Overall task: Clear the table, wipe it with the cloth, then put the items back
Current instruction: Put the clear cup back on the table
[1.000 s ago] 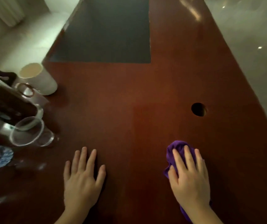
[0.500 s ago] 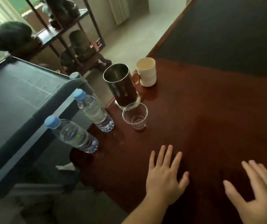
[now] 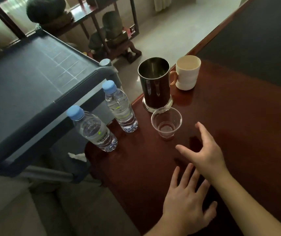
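Observation:
Along the left edge of the dark red wooden table (image 3: 229,126) stand two water bottles with blue caps, the near bottle (image 3: 92,129) and the far bottle (image 3: 120,108). Beside them are a clear plastic cup (image 3: 166,121), a tall steel tumbler (image 3: 155,82) and a cream mug (image 3: 187,74). My left hand (image 3: 187,203) lies flat on the table with its fingers spread. My right hand (image 3: 204,150) hovers open just right of the clear cup, holding nothing. The purple cloth is out of view.
A dark grey cart (image 3: 34,86) stands against the table's left edge, its top tray level with the bottles. A crumpled white tissue (image 3: 77,156) lies on its lower part. A dark mat (image 3: 255,53) covers the far table. A wooden shelf with ornaments (image 3: 102,28) stands behind.
My view swung left from the table's middle to its left edge. My right hand left the purple cloth and moved left over my left hand toward the clear cup.

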`<move>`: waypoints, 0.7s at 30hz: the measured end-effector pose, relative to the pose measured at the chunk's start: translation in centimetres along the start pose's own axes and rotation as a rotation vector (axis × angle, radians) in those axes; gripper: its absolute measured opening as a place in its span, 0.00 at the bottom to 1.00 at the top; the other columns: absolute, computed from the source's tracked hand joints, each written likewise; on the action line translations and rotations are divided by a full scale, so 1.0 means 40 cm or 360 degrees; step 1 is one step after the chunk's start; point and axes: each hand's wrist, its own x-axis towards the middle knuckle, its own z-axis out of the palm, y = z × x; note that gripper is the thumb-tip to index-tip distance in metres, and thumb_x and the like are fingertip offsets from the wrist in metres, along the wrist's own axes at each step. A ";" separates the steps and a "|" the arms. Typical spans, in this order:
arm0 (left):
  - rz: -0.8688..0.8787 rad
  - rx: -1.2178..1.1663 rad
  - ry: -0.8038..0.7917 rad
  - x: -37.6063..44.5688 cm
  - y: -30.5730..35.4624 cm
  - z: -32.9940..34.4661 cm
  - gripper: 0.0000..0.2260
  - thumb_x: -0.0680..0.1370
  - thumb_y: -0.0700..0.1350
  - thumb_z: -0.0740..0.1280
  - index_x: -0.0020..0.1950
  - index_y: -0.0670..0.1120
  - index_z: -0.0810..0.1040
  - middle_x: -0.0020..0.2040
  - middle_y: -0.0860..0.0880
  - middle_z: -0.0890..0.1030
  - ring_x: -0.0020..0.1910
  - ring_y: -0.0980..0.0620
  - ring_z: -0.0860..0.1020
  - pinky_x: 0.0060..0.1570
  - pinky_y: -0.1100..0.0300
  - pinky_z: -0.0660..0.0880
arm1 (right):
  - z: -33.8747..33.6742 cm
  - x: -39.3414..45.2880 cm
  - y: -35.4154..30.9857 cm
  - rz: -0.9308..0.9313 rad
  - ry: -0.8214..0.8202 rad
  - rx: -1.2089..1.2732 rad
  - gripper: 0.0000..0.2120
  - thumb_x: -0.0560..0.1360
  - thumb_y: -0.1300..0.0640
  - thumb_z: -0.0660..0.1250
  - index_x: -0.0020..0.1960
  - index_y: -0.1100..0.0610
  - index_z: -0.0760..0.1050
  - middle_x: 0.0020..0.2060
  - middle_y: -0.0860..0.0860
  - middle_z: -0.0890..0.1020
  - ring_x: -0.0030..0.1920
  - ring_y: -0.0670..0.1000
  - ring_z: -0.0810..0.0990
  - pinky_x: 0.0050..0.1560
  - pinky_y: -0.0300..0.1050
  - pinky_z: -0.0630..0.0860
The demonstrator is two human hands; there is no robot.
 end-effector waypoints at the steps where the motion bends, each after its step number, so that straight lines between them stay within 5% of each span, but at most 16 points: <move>1: -0.0019 -0.0012 0.0010 -0.002 0.002 0.000 0.27 0.75 0.65 0.57 0.72 0.56 0.69 0.74 0.51 0.69 0.77 0.49 0.60 0.71 0.46 0.54 | 0.013 0.016 0.000 0.0002 -0.0028 0.0027 0.48 0.66 0.44 0.78 0.78 0.49 0.57 0.75 0.48 0.66 0.69 0.40 0.62 0.66 0.39 0.61; 7: -0.0015 -0.0033 0.0091 0.004 0.006 0.024 0.31 0.73 0.64 0.60 0.74 0.56 0.64 0.74 0.51 0.69 0.77 0.48 0.59 0.72 0.45 0.55 | 0.088 0.094 -0.002 -0.0015 -0.0162 0.0225 0.52 0.61 0.42 0.80 0.77 0.48 0.57 0.73 0.47 0.70 0.71 0.44 0.66 0.72 0.48 0.65; 10: 0.0038 0.0100 0.0068 0.005 0.001 0.035 0.31 0.75 0.62 0.57 0.75 0.50 0.63 0.78 0.46 0.61 0.79 0.43 0.51 0.74 0.44 0.51 | 0.107 0.118 -0.009 -0.0088 -0.0166 0.0257 0.51 0.59 0.41 0.81 0.75 0.46 0.60 0.68 0.46 0.74 0.69 0.46 0.71 0.70 0.52 0.69; 16: 0.0014 -0.0044 0.0124 0.005 0.001 0.023 0.32 0.74 0.65 0.58 0.76 0.55 0.61 0.74 0.53 0.69 0.77 0.49 0.60 0.72 0.47 0.60 | 0.138 0.137 -0.021 -0.0146 -0.0079 0.0372 0.44 0.57 0.42 0.82 0.67 0.37 0.63 0.57 0.32 0.76 0.58 0.30 0.73 0.56 0.27 0.67; 21: -0.0001 0.0025 0.0136 0.002 0.002 0.022 0.32 0.76 0.65 0.56 0.77 0.55 0.59 0.75 0.53 0.68 0.77 0.48 0.59 0.73 0.45 0.59 | 0.147 0.144 -0.014 -0.0120 -0.0018 0.0354 0.41 0.58 0.42 0.81 0.67 0.43 0.66 0.55 0.35 0.77 0.54 0.28 0.74 0.53 0.25 0.67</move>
